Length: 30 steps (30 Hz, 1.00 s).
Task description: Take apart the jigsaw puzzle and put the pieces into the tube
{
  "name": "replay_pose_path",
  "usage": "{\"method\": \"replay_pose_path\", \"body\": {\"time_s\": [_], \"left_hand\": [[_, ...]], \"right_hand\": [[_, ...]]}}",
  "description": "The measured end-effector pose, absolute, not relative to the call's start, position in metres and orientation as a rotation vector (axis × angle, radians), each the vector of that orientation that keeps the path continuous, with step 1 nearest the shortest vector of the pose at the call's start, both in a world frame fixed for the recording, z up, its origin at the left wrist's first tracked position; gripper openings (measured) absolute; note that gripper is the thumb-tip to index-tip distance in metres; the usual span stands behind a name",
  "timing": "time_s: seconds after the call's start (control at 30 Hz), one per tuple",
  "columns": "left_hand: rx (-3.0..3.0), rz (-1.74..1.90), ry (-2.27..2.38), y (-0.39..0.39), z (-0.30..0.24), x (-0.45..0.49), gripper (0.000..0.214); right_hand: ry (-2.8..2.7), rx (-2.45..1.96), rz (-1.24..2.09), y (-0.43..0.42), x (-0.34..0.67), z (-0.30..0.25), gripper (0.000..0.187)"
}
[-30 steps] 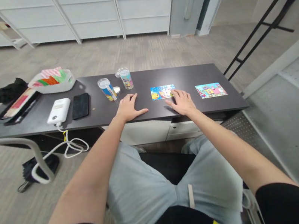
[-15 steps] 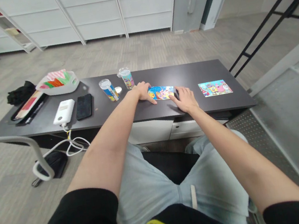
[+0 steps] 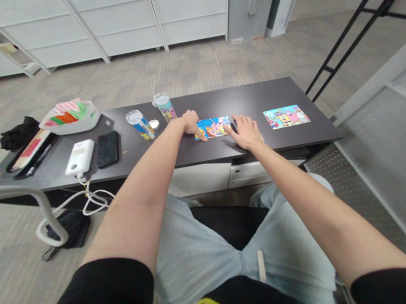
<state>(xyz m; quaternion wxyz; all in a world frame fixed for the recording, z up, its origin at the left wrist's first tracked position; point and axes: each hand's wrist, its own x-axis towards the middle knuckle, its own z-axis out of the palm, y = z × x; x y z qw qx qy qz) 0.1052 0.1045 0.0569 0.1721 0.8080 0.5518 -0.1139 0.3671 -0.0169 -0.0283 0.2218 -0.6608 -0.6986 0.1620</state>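
A rectangular cartoon picture [image 3: 214, 126], mostly blue, pink and yellow, lies flat on the dark table between my hands. My left hand [image 3: 190, 122] is at its left end, thumb stretched out along the lower left corner and the other fingers partly curled. At the right end rests my right hand [image 3: 246, 132], fingers spread on the tabletop and thumb at the picture's edge. Neither hand lifts anything. Farther right lies a second cartoon picture [image 3: 286, 116], untouched. Two clear-topped cartoon canisters, one blue [image 3: 142, 125] and one pink and teal [image 3: 165, 107], stand beyond my left forearm.
A round lid [image 3: 154, 124] lies between the canisters. To the left are a black phone [image 3: 107, 149], a white power bank [image 3: 79, 158] with a cable, a white basket [image 3: 79, 124] of colourful packets, and a black tray [image 3: 30, 156]. A grey metal tube [image 3: 48, 207] curves at the lower left.
The view has shifted slightly. My left fingers have drawn in a little, with the thumb at the picture's corner. Both pictures remain on the table.
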Motion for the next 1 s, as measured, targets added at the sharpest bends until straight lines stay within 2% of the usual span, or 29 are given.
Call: {"method": "replay_pose_path", "body": {"time_s": [0.27,0.5,0.63,0.77,1.0], "left_hand": [[2.274,-0.406,1.559,0.096,0.057,0.108,0.163],[2.252,-0.238,1.484,0.094,0.046,0.095,0.138],[2.195,0.008,1.408,0.085,0.03,0.087,0.115],[2.152,0.246,1.335,0.078,0.016,0.083,0.101],[2.055,0.456,1.153,0.079,-0.007,0.079,0.082]], "right_hand": [[-1.963,-1.886,0.429,-0.019,0.363,-0.022,0.105],[-2.06,-1.821,0.405,-0.017,0.367,-0.024,0.098],[-2.163,-1.697,0.439,-0.005,0.373,-0.022,0.11],[-2.212,-1.651,0.459,0.007,0.378,-0.024,0.124],[-2.229,-1.664,0.454,0.011,0.381,-0.029,0.128]]}}
